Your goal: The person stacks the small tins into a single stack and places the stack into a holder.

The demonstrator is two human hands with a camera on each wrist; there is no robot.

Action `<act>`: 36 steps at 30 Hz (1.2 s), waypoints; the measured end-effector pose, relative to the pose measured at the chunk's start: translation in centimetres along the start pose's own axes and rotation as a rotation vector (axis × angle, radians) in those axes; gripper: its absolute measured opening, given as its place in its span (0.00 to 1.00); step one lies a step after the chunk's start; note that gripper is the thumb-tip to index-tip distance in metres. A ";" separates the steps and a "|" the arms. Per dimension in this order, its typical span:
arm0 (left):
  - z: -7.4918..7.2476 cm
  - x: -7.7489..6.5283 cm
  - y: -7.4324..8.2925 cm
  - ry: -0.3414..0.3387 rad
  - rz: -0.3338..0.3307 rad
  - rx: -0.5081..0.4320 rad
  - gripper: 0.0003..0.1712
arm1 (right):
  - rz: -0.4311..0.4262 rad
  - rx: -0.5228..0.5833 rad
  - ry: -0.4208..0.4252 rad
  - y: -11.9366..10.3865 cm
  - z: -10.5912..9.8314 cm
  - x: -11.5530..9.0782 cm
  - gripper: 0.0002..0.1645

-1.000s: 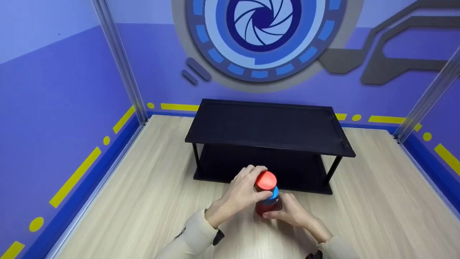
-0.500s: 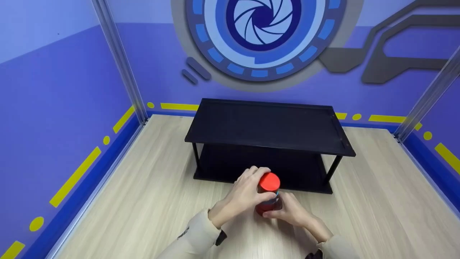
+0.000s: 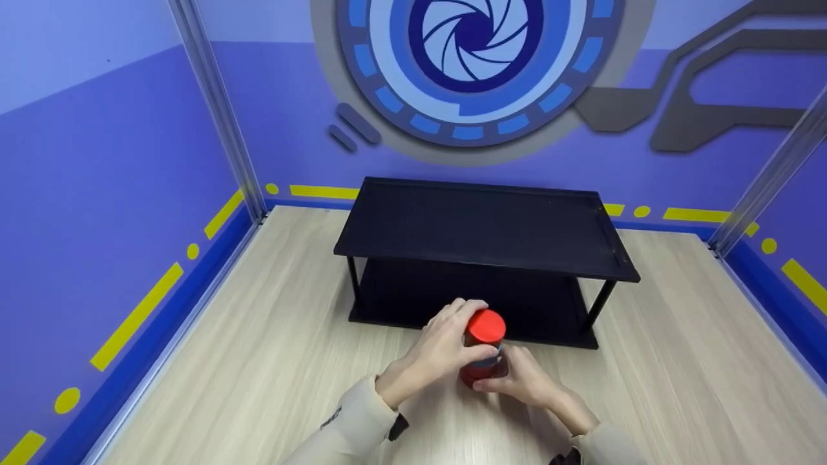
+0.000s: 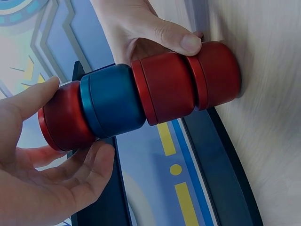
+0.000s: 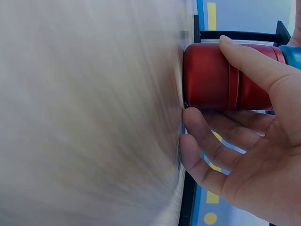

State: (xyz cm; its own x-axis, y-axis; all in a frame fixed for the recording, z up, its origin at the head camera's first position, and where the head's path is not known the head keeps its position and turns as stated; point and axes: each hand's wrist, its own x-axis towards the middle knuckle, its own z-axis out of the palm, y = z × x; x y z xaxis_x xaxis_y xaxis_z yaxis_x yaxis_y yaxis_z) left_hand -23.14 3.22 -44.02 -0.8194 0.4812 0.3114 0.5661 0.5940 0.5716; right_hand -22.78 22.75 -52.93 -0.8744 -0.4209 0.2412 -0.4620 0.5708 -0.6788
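A stack of small round metal canisters stands on the wooden table, slightly uneven from one to another. My left hand holds the top red canister between thumb and fingers, its flat red lid facing up. Under it sits a blue canister, then a red canister, then the bottom red canister on the table. My right hand grips the two lower red ones, its thumb across them near their joint. In the head view, the hands partly hide the lower stack.
Just behind the stack stands a black two-tier shelf on thin posts, its lower board close to the hands. The pale wooden table spreads to both sides, bounded by blue-purple printed walls with metal corner rails.
My left hand has shifted slightly right with the top red canister, which now covers the blue lid that showed beside it earlier. My right hand has stayed in place.
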 end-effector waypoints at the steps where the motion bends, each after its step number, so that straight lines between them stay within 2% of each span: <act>1: 0.0 0.0 0.0 -0.003 0.000 -0.003 0.35 | -0.001 0.000 0.000 0.0 0.0 0.0 0.33; 4: -0.1 -0.1 -0.1 -0.024 -0.009 -0.018 0.39 | 0.007 0.009 -0.006 0.0 0.0 0.0 0.33; 6: -0.2 -0.2 -0.3 -0.061 -0.041 -0.041 0.43 | 0.015 0.020 -0.014 0.0 0.0 0.0 0.33; 11: -0.6 -0.4 -1.7 -0.202 -0.160 -0.088 0.53 | 0.026 0.035 -0.040 -0.2 0.0 0.0 0.31; 16: 0.5 -0.4 -4.3 -0.322 -0.196 -0.108 0.44 | 0.040 0.012 -0.080 -0.2 -0.5 -0.1 0.36; 21: 2.1 -0.5 -6.0 -0.411 -0.193 -0.195 0.36 | 0.027 0.018 -0.152 -0.3 -0.8 0.0 0.39; 26: 3.6 -0.4 -6.3 -0.404 -0.162 -0.269 0.34 | 0.018 0.010 -0.142 -0.3 -0.8 0.0 0.38; 30: 4.3 -0.3 -6.3 -0.377 -0.129 -0.258 0.33 | 0.014 0.009 -0.121 -0.4 -0.7 -0.1 0.36; 36: 4.7 -0.4 -6.2 -0.349 -0.113 -0.239 0.30 | 0.017 -0.009 -0.104 -0.3 -0.6 -0.2 0.33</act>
State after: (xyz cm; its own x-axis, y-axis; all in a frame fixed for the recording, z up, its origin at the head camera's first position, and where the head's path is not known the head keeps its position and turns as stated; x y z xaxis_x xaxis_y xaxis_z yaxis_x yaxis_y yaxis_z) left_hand -25.94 2.38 -51.25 -0.7724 0.6350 -0.0145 0.4043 0.5091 0.7598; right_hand -22.52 23.06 -52.34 -0.8625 -0.4813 0.1561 -0.4486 0.5849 -0.6757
